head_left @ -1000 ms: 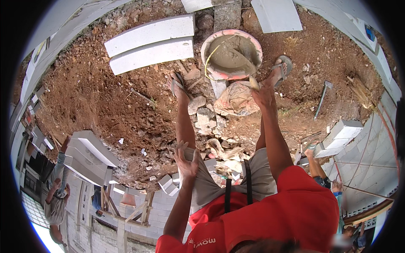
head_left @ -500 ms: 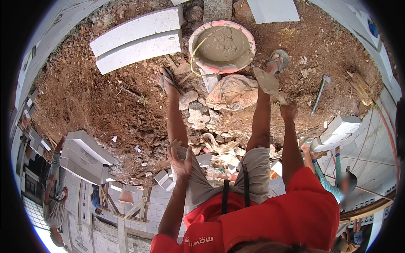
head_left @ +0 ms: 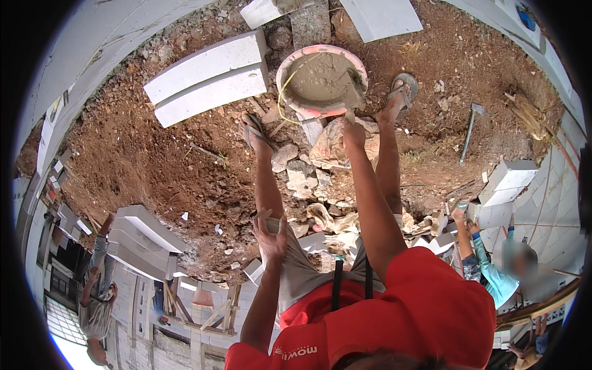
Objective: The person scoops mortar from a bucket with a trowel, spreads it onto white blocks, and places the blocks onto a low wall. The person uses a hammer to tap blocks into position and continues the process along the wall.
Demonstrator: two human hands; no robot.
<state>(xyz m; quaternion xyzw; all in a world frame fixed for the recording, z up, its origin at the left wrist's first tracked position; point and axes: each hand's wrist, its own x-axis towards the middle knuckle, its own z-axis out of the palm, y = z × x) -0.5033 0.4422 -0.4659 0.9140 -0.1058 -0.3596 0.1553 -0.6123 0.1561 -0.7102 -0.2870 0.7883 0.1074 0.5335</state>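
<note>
A pink tub (head_left: 322,49) of wet grey mortar (head_left: 316,79) stands between my feet at the top of the view. My right hand (head_left: 353,134) grips the handle of a trowel (head_left: 354,94), whose mortar-coated blade dips into the tub's right side. The blade's lower part is hard to make out against the mortar. On my left knee rests my left hand (head_left: 270,236), fingers apart and nothing held. Below the tub lies a crumpled sack (head_left: 325,147), partly behind my right forearm.
Long white blocks (head_left: 209,77) lie left of the tub, another white block (head_left: 382,18) at its upper right. A hatchet-like tool (head_left: 471,132) lies on the soil at right. Stones (head_left: 301,177) lie between my legs. A person in teal (head_left: 498,280) works by blocks at lower right.
My right hand has swung left and up, taking the trowel from beside my right leg into the tub. My left hand stays on the knee. The whole view has shifted slightly.
</note>
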